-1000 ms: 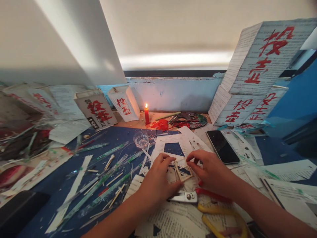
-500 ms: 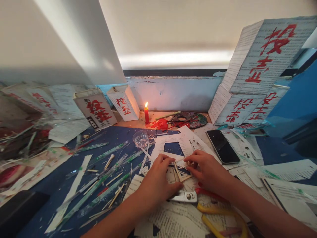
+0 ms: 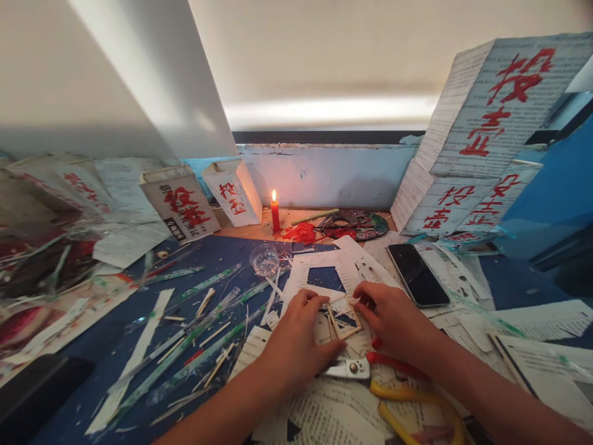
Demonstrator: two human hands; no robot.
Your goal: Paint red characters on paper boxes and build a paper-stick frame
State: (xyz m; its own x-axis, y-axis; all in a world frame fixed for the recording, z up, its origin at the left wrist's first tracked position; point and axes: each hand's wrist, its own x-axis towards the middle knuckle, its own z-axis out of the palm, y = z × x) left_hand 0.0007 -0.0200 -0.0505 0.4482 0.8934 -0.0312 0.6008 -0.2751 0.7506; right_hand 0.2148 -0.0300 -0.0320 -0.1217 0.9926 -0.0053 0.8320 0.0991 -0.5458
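A small square frame of thin wooden sticks (image 3: 357,320) lies between my hands, over white printed paper. My left hand (image 3: 296,334) grips its left side, index finger at the top and thumb near the bottom. At the frame's upper right, the curled fingers of my right hand (image 3: 386,309) pinch the stick edge; their tips are partly hidden. Scissors with a silver pivot (image 3: 353,369) and red and yellow handles lie just below, partly under my right wrist. Beyond my fingers is a white sheet with a cut-out square window (image 3: 299,272).
A lit red candle (image 3: 275,217) burns at the back beside a paint palette (image 3: 359,224). Paper boxes with red characters (image 3: 234,194) stand left and right. A phone (image 3: 418,275) lies at right. Green-edged plastic strips (image 3: 185,343) and loose sticks cover the left side.
My right hand has shifted slightly right and its fingers have curled in more, exposing more of the stick frame. My left hand stays nearly still.
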